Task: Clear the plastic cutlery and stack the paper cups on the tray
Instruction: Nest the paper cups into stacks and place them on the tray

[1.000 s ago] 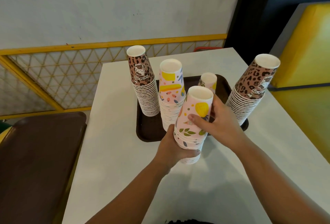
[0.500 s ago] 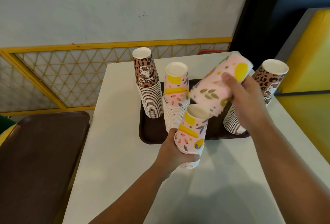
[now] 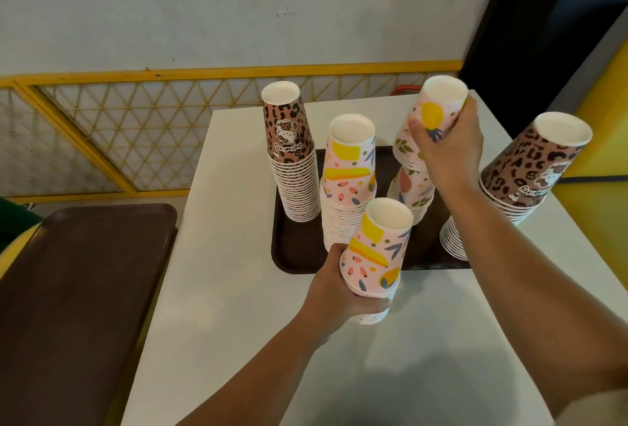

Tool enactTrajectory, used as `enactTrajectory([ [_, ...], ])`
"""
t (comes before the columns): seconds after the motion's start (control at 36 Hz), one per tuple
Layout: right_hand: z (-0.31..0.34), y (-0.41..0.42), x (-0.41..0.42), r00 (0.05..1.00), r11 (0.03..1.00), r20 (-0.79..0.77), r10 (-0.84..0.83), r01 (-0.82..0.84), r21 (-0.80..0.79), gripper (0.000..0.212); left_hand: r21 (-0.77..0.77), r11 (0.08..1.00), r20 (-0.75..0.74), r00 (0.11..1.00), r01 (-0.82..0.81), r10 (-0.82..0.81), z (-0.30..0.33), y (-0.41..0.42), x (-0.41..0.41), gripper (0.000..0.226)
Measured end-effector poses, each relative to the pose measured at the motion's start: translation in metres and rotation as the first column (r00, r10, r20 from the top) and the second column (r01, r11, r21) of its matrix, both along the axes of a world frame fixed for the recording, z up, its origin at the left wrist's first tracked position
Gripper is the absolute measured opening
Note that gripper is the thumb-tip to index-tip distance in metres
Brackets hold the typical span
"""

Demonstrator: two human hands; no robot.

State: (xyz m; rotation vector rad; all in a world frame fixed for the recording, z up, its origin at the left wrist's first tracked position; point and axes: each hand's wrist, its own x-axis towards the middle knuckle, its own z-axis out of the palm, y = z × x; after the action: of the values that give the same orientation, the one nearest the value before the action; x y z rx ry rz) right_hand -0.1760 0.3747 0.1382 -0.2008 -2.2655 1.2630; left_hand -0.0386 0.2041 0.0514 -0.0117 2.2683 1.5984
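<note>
A dark brown tray (image 3: 299,259) lies on the white table (image 3: 238,306). On it stand upside-down cup stacks: a leopard-print stack (image 3: 292,154), a tall pink patterned stack (image 3: 346,181) and a short pink stack (image 3: 413,187). My right hand (image 3: 448,150) grips a bunch of pink cups (image 3: 431,116) and holds it right on top of the short pink stack. My left hand (image 3: 339,293) grips a low pink cup stack (image 3: 377,252) standing on the table at the tray's front edge. No cutlery is visible.
A second leopard-print stack (image 3: 523,174) leans at the tray's right edge. A second brown tray (image 3: 74,306) lies on a lower surface to the left. A yellow lattice rail (image 3: 136,133) runs behind the table. A yellow panel (image 3: 605,126) is at the right.
My right hand lifted a bunch of pink cups off the stack in my left hand, swung it tilted through the air, and brought it upright over the short pink stack on the tray.
</note>
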Motion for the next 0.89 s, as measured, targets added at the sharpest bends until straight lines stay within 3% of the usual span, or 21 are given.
enactTrajectory([
  [0.14,-0.003,0.0,-0.003,0.998,0.999,-0.039,-0.041,0.041,-0.001,0.062,-0.034,0.999,-0.032,0.999,0.024,-0.025,0.001,0.001,-0.001,0.098],
  [0.28,-0.009,0.004,0.0,0.998,0.998,-0.036,-0.06,0.059,-0.028,0.062,-0.039,0.999,-0.032,0.999,0.025,-0.026,0.004,0.002,0.001,0.092],
  [0.47,-0.028,0.005,0.004,0.992,0.999,0.123,-0.038,0.035,0.028,0.062,-0.068,0.997,-0.045,0.998,0.029,-0.032,0.003,0.002,0.001,0.094],
  [0.61,-0.026,0.003,0.017,0.964,0.999,0.265,0.037,-0.041,0.01,0.088,-0.156,0.986,-0.107,0.992,0.051,-0.068,0.007,0.003,-0.001,0.094],
  [0.75,-0.007,-0.001,0.06,0.998,0.995,-0.019,0.063,-0.064,-0.079,0.061,-0.19,0.981,-0.145,0.988,0.033,-0.061,0.008,0.003,-0.003,0.104],
  [0.81,-0.001,-0.001,0.083,0.983,0.981,-0.102,0.152,-0.163,-0.108,0.056,-0.166,0.986,-0.138,0.989,0.027,-0.05,0.008,0.003,-0.002,0.1],
  [0.89,-0.001,-0.002,0.112,0.907,0.9,-0.013,0.42,-0.419,-0.123,0.063,-0.104,0.995,-0.138,0.99,0.003,-0.017,0.006,0.006,-0.001,0.088],
])
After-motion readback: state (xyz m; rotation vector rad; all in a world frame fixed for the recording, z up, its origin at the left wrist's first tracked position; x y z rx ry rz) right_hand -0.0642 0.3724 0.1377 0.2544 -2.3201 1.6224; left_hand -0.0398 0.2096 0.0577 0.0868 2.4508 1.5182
